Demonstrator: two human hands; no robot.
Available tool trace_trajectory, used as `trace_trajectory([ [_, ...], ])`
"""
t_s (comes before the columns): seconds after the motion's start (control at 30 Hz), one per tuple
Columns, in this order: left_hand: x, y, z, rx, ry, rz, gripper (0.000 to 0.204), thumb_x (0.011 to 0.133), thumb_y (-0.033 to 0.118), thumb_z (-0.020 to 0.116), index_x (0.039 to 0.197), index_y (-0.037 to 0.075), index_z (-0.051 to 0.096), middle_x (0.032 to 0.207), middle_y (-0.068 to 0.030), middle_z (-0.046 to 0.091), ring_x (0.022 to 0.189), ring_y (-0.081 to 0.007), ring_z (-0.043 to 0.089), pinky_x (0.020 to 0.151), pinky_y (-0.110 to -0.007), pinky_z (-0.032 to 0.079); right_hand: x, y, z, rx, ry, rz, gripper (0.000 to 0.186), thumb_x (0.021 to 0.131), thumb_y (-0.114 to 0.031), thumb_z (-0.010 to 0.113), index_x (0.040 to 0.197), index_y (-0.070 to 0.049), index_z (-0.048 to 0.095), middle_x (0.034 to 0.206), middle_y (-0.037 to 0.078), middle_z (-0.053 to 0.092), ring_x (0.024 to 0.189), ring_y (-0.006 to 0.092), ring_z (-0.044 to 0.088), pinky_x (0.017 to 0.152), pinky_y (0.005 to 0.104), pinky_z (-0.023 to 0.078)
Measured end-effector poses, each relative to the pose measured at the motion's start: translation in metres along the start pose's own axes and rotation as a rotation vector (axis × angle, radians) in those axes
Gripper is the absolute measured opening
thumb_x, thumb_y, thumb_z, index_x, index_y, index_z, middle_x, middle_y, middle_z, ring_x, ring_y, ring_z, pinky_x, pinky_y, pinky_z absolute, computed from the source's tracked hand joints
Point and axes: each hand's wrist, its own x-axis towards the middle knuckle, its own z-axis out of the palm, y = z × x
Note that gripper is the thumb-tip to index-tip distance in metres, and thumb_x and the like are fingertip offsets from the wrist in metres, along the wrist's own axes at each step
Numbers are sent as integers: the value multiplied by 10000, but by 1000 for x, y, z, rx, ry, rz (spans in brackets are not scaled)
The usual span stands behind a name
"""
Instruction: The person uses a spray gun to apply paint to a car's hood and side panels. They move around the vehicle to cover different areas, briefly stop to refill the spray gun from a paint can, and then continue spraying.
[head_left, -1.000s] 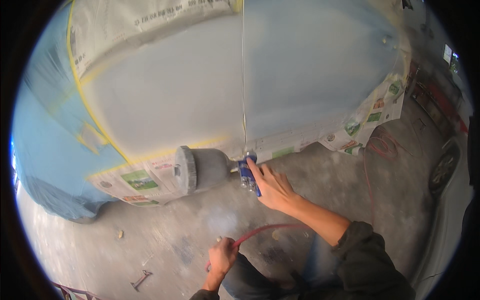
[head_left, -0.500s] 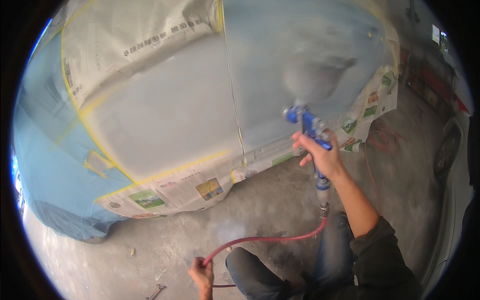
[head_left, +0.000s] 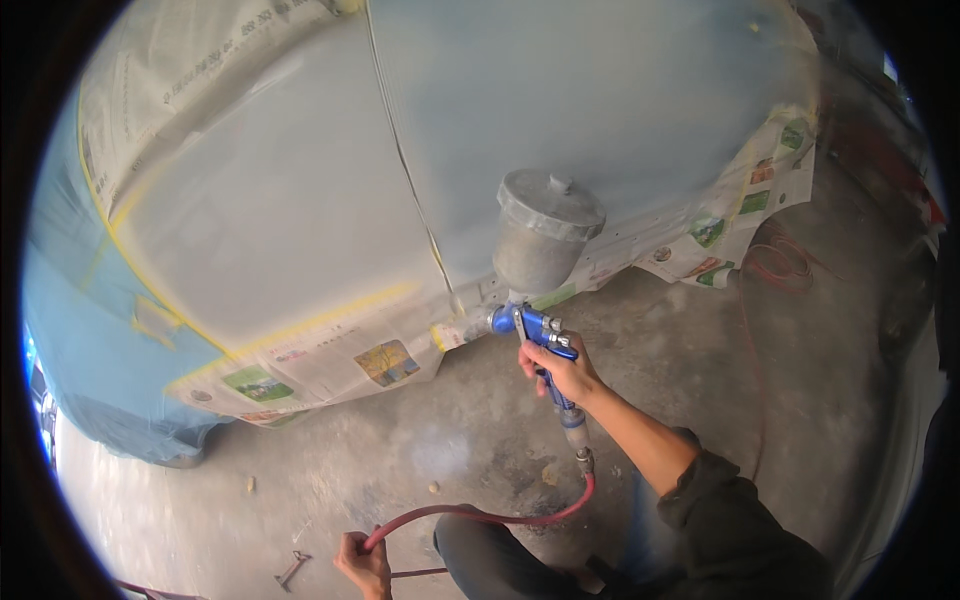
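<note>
My right hand [head_left: 565,370] is wrapped round the handle of a blue spray gun [head_left: 535,325], its fingers at the trigger. A grey lidded paint cup [head_left: 545,235] stands on top of the gun, tilted slightly. From the foot of the handle a red air hose [head_left: 470,512] curves down to the left. My left hand [head_left: 364,565] grips that hose near the lower edge. The gun's nozzle points left, close to the lower edge of the car's side panels [head_left: 290,210], which carry a pale grey coat; the right panel [head_left: 600,90] shows bluish patches.
Newspaper [head_left: 320,375] and yellow tape [head_left: 340,315] border the panels below. Blue plastic sheeting [head_left: 90,330] covers the car's left end. On the concrete floor lie a small T-shaped tool [head_left: 293,568] and a coiled red hose [head_left: 785,262] at the right.
My right hand has brought the spray gun down and to the left, from the right panel to the panels' lower edge. My left hand, still on the hose, has shifted slightly left and down.
</note>
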Motion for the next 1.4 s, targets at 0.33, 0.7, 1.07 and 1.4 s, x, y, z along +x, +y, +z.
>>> trace_trajectory([
  [0.33,-16,87,88,83,-15,208,288,683,117,762,621,38,493,521,-101,481,451,-228,429,463,-352,359,5,-6,-113,-9,249,-64,231,904,-248,602,757,-81,539,630,-18,483,532,40,422,418,197,320],
  [0.7,29,78,137,6,-187,403,253,697,178,761,660,65,538,547,-102,517,472,-264,499,478,-359,401,4,-12,-165,-39,417,-144,234,887,-238,599,730,-83,521,611,-12,484,498,50,410,395,207,320],
  [1.07,62,16,171,-169,-199,418,213,644,112,722,620,50,519,521,-107,507,456,-265,499,469,-337,394,10,-8,-157,-258,747,-336,144,879,-175,580,838,-38,560,623,17,517,514,90,488,387,235,427],
  [1.4,37,35,158,-66,-74,365,258,649,128,754,613,64,507,504,-90,488,436,-241,479,458,-329,374,21,-28,-132,-192,480,-190,172,877,-175,602,793,-38,543,613,12,489,506,71,437,389,219,343],
])
